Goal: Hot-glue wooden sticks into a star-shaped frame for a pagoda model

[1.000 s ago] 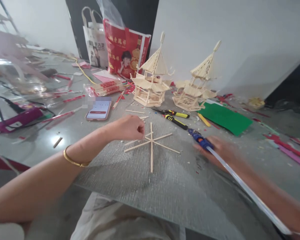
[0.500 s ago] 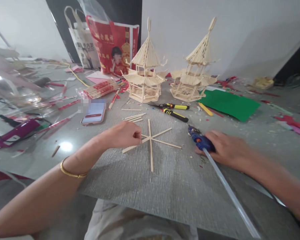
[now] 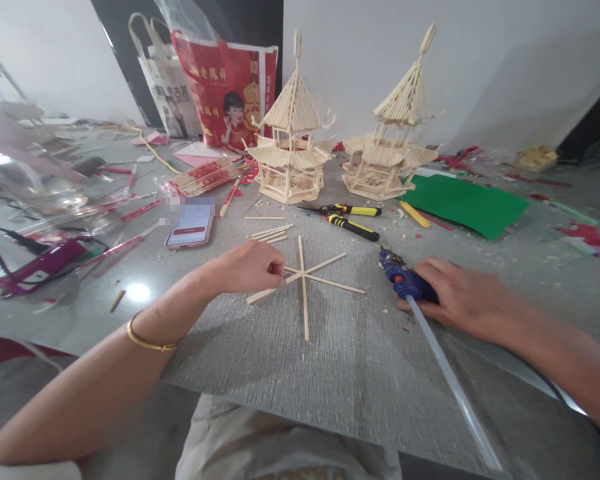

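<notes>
Six thin wooden arms radiate from one centre in a star of sticks, flat on the grey table. My left hand is closed over the star's left side, its fingertips pressed together at a stick; what they pinch is too small to make out. To the right, my right hand wraps round a blue glue gun, its nozzle pointing up and left, a long clear glue stick coming out of its back. Several loose sticks lie just beyond my left hand.
Two wooden stick pagodas stand at the back. Before them lie yellow-black pliers and a yellow knife. A green sheet is back right. A phone, stick packs and a purple device are left; bags stand behind.
The view has shifted slightly. My right hand and the glue gun appear a little further right in the picture. My left hand stays closed at the star, which looks unchanged.
</notes>
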`<state>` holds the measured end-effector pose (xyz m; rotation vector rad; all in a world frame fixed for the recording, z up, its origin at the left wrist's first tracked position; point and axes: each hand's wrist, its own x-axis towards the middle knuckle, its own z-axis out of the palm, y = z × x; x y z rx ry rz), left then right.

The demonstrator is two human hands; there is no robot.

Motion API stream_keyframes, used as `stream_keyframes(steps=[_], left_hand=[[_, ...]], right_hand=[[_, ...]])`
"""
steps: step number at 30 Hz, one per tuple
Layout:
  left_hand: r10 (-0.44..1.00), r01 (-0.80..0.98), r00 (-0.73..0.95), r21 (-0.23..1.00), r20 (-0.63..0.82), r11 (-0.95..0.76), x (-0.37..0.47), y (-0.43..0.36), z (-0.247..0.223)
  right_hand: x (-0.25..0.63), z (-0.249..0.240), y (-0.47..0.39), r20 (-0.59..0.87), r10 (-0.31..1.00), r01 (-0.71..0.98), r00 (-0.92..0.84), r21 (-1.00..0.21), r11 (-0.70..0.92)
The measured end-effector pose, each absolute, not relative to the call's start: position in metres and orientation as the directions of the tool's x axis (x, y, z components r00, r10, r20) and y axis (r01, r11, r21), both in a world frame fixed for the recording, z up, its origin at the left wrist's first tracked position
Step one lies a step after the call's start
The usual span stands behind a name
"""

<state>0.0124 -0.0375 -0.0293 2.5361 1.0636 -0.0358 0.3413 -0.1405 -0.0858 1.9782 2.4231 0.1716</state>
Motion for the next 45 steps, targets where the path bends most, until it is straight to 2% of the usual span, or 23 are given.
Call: stream_keyframes(steps=[35,41,45], left_hand=[[0.669,0.690,0.715,0.354,-0.203,-0.631,0.0132,-0.0359,-0.0297],[0.672,0.691,0.715,0.345,-0.194,-0.635,0.0131,-0.0351,-0.0316],[0.670,0.682,0.722,0.335,-0.173,-0.650,0.0128,-0.0343,-0.0337]], right_hand=[[0.3399,-0.0858,-0.1423,0.032,0.978,0.956,-0.207,0.220,0.195],[0.3381,-0.0843,-0.1440,0.022,0.977,0.955,-0.213,0.217,0.203],[0.3414,-0.0892,-0.1429,0.082,0.971,0.959,-0.226,0.191,0.207]])
